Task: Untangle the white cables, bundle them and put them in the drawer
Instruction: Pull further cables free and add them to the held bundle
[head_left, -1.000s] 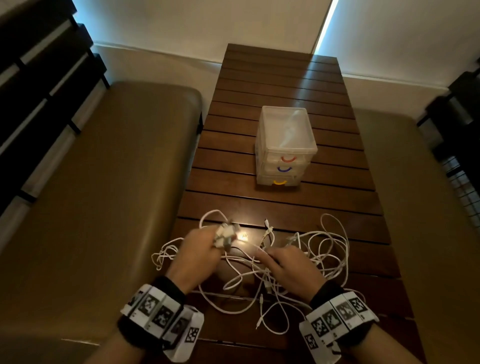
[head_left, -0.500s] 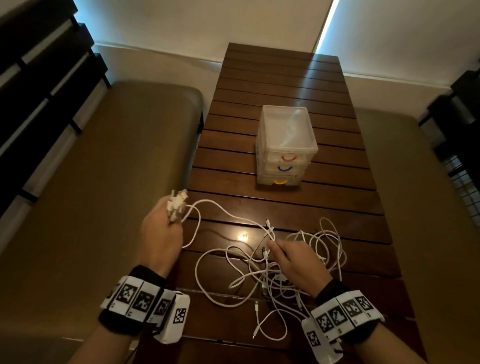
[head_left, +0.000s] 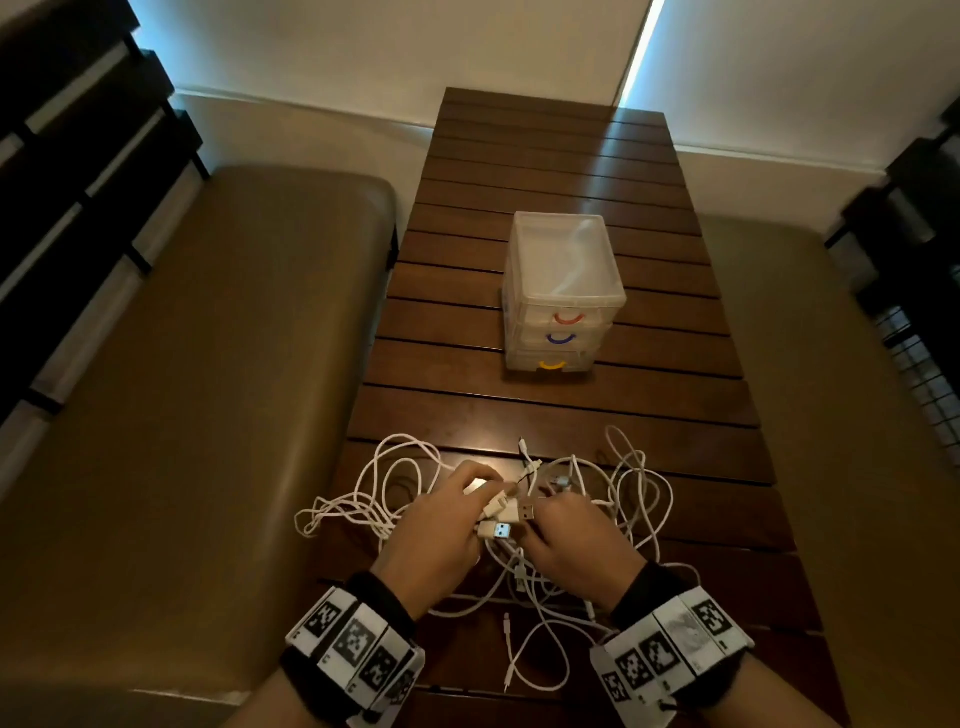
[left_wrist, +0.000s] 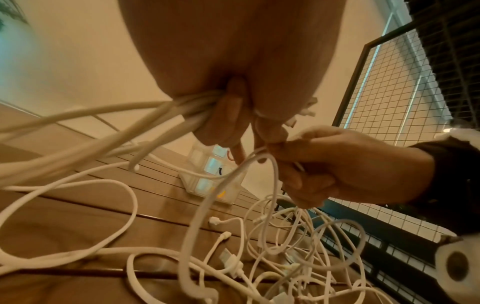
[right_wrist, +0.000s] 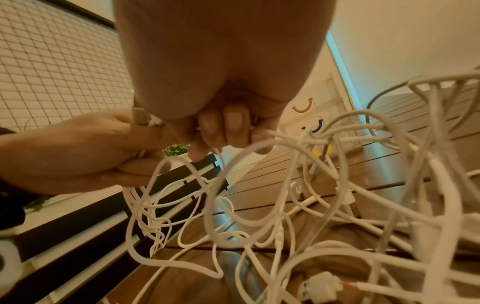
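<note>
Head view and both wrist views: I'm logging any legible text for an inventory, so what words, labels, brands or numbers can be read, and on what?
No readable words, brands or numbers in any view.
Left wristband: black-and-white square code markers; tiny characters beneath them, too small to read.
Right wristband: the same markers, one blurred, nothing legible.
Drawer unit: only red, blue and yellow curved handles, no lettering.
White cables: plugs show no legible marking.

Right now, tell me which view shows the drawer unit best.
Head view: the drawer unit stands whole and unobstructed on the table, all three drawers shut. The left wrist view shows it small, partly behind fingers and cables; the right wrist view shows only its front and coloured handles.
</note>
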